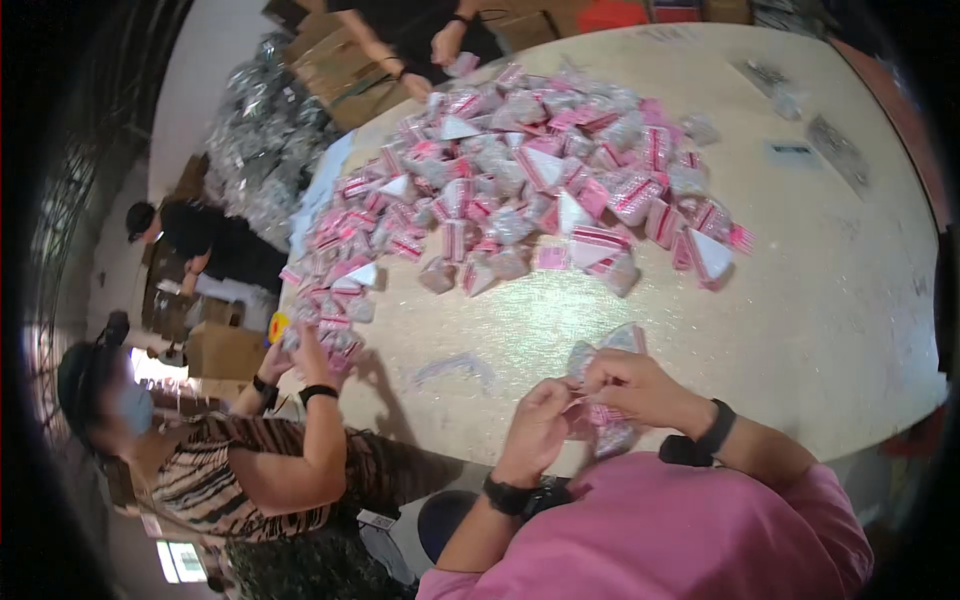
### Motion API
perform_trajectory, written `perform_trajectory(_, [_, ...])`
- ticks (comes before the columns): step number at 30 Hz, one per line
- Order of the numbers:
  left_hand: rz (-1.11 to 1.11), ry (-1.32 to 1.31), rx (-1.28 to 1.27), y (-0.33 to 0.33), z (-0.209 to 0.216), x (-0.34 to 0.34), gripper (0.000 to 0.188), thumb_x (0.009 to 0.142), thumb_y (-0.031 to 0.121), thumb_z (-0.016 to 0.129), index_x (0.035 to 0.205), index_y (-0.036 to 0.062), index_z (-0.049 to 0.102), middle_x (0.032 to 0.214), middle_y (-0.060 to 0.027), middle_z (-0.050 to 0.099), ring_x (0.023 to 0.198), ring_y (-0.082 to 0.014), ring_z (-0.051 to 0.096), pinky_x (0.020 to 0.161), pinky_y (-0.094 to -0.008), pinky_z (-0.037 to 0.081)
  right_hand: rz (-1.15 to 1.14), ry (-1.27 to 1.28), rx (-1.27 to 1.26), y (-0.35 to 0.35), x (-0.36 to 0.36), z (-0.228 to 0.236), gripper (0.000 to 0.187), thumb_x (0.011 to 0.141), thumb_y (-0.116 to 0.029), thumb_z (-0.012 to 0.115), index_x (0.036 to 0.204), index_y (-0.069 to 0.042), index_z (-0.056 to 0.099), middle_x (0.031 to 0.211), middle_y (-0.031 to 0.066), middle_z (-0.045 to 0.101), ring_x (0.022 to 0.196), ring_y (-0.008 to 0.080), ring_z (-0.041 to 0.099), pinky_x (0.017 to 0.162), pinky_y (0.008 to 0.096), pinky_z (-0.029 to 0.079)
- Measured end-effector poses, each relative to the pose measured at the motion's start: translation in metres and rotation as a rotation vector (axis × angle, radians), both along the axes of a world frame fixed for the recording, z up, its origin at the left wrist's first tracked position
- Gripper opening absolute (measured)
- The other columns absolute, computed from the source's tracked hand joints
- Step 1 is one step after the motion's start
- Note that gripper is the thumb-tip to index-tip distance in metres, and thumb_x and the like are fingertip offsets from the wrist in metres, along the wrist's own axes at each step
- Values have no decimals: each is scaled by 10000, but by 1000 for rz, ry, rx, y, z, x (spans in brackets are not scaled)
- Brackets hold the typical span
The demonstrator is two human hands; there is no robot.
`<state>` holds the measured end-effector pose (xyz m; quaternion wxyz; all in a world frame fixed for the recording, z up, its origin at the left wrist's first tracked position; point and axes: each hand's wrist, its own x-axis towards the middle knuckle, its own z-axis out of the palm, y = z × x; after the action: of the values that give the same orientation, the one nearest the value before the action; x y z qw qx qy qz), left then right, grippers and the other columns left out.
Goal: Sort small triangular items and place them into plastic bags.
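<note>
My left hand [536,432] and my right hand [640,392] are close together at the table's near edge. Both are closed, fingertips pinching a small clear plastic packet with pink on it [578,422]; the fingers cover much of it. Just under and beyond my right hand lie more clear packets, one of them [625,338] showing past my knuckles and another [614,440] near my pink shirt. Farther off, a wide heap of similar packets [510,225], clear with pink-striped and white parts, spreads over the pale table [800,330].
To my left a masked person [270,450] handles packets at the table's edge. Across the table another person's hands [447,45] reach toward the heap. Flat clear packs [838,150] lie at the far right. Clear plastic bags [265,130] and cardboard boxes [345,75] stand beyond the table.
</note>
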<state>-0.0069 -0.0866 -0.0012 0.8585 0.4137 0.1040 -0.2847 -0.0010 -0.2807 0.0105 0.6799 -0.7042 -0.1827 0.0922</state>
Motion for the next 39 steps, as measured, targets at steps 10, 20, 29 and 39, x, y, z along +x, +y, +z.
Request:
perform_trajectory(10, [-218,-353,125,8,-3,20,152,897,174,596,871,35,538,741,3,518,619,-56,452,578,-210,378,-14,205,367,-1,28,85,59,851,-62,582,845,-10,555,800,73,583,621,135,570,539,247,462])
perform_trajectory(20, [-155,-396,141,-3,40,33,128,898,139,580,899,11,580,676,26,512,551,-39,408,494,-190,338,-71,113,600,-4,30,85,243,836,-201,662,881,-12,516,813,99,581,643,152,588,544,268,488])
perform_trajectory(29, [316,-517,201,75,121,141,139,894,105,553,780,117,474,588,52,358,488,-70,351,480,-224,370,-445,209,309,-59,-4,77,83,854,-76,553,890,-1,556,794,85,614,644,140,605,552,236,484])
perform_trajectory(39, [799,-895,866,263,232,304,130,877,166,610,902,39,598,775,-14,576,690,-96,534,639,-248,439,-808,378,216,-111,-30,30,65,859,-73,530,876,-17,558,733,64,602,585,99,569,495,201,438])
